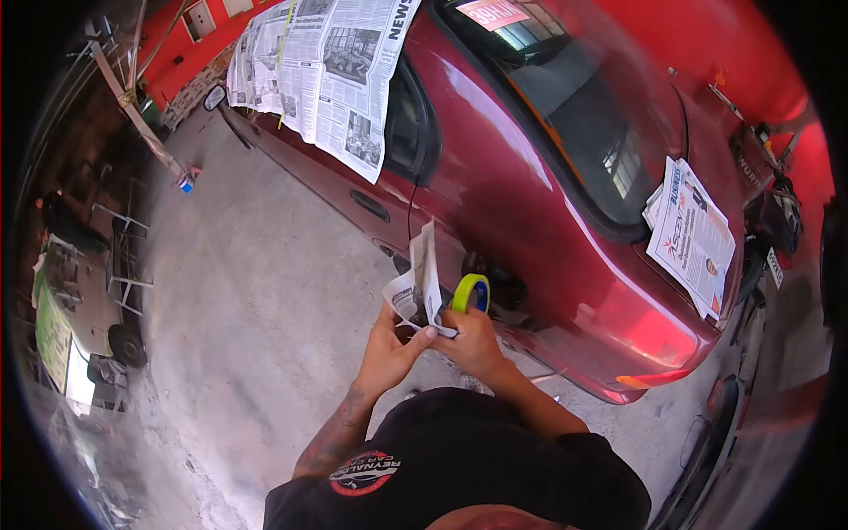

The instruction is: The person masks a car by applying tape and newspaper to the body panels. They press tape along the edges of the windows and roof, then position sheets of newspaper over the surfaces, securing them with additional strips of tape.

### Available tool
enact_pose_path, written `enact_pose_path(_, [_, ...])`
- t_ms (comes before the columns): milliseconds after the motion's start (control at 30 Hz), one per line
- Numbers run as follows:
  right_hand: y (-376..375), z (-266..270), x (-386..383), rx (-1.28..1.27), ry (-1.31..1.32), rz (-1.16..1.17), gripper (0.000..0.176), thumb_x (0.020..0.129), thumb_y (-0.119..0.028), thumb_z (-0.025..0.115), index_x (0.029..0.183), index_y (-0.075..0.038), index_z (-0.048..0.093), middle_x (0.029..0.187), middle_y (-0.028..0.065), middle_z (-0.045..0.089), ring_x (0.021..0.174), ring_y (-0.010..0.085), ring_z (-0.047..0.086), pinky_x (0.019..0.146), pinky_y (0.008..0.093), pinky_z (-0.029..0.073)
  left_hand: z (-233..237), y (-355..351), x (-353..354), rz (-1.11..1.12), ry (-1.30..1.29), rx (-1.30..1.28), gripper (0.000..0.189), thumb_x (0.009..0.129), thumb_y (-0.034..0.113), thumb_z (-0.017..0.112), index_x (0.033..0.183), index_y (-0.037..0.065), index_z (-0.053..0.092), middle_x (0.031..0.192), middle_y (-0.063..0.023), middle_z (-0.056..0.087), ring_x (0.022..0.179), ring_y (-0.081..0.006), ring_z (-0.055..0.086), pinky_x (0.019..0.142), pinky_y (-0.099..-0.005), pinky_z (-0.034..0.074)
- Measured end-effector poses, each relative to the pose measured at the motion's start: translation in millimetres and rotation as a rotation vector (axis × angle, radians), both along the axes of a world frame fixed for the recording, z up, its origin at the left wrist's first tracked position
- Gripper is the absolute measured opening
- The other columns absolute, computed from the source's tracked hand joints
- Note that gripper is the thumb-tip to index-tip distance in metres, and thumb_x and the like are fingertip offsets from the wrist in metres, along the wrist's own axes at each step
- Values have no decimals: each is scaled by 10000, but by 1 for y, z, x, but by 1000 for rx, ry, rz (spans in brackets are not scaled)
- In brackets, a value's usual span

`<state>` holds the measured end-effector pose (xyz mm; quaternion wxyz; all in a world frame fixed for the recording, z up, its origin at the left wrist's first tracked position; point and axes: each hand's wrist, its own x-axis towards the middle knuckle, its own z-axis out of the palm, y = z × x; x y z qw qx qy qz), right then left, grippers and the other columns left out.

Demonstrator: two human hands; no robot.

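In front of my chest, both hands grip a small folded piece of newspaper (426, 269), which stands up from my fingers. My left hand (393, 346) is closed on its left side, thumb pressed toward the lower edge. My right hand (471, 338) pinches its lower right end and also carries a roll of yellow-green masking tape (462, 290) with a blue inner side. Just beyond my hands is the dark red car (565, 300). A large newspaper sheet (327, 79) hangs over its side windows, with a yellow-green tape strip running across it.
A stack of newspapers (693, 238) lies on the car's rear end at right. A wheeled cart or machine (88, 309) and metal frames stand at left. A wooden post (132, 106) leans at upper left. Grey concrete floor (238, 274) lies left of the car; assorted items sit at far right.
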<state>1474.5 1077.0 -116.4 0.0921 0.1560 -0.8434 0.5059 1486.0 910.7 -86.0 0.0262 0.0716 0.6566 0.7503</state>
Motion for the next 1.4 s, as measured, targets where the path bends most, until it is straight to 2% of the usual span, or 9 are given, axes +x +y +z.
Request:
enact_pose_path(133, [-11,3,2,-188,122,160,350,805,-321,788,937,-18,672,755,212,623,718,379,633,644,420,488,-12,-10,-4,14,-95,-20,292,945,167,671,1160,-15,594,993,-70,673,859,-133,633,770,-289,520])
enact_pose_path(233, [-2,4,2,-153,24,142,228,878,-201,730,966,0,670,767,166,622,680,309,616,658,368,483,-10,-17,-2,76,-78,-26,206,973,191,641,1000,-10,672,850,-16,667,757,-83,576,678,-247,463])
enact_pose_path(267, [-1,8,0,-224,16,115,277,895,-238,698,986,19,649,799,226,638,725,373,633,667,402,483,-9,-23,-2,102,-30,-75,204,974,193,640,992,-8,675,841,-7,660,748,-72,557,659,-239,446])
enact_pose_path(433, [26,33,-19,-486,56,-98,234,930,-142,650,1086,33,661,907,103,711,810,152,649,745,307,505,-16,-74,-8,448,44,-321,241,980,207,634,929,-22,689,778,14,642,702,-48,502,642,-239,414])
enact_pose_path(500, [48,50,-28,-501,78,-206,229,942,-123,642,1121,17,668,965,42,707,876,94,614,791,274,500,-3,-96,-13,558,138,-247,258,979,218,637,932,-29,694,784,0,659,704,-65,529,658,-242,427])
enact_pose_path(700, [103,85,-53,-510,232,-461,258,968,-164,641,1119,44,666,993,42,705,896,96,608,830,249,471,6,-171,-42,816,319,-5,315,992,261,619,987,-45,693,857,-33,683,767,-94,571,703,-249,448])
enact_pose_path(800, [120,94,-55,-452,272,-544,272,973,-181,642,1146,28,657,1011,31,695,903,85,591,834,239,459,12,-226,-42,855,60,-216,391,987,324,619,1071,-55,666,991,-57,679,883,-117,575,811,-259,446])
enact_pose_path(1000, [141,107,-36,-463,352,-666,283,994,-229,613,1153,2,656,1009,12,680,874,62,568,787,212,435,54,-235,-59,1018,320,-53,458,970,357,640,1160,-58,607,1059,-72,662,947,-160,590,867,-283,447])
enact_pose_path(1400, [189,126,-25,-282,562,-1003,340,1008,-254,584,1197,27,626,1017,32,679,872,73,557,788,218,434,78,-216,-187,592,500,102,180,984,210,636,957,32,621,878,17,634,775,-40,526,727,-191,411])
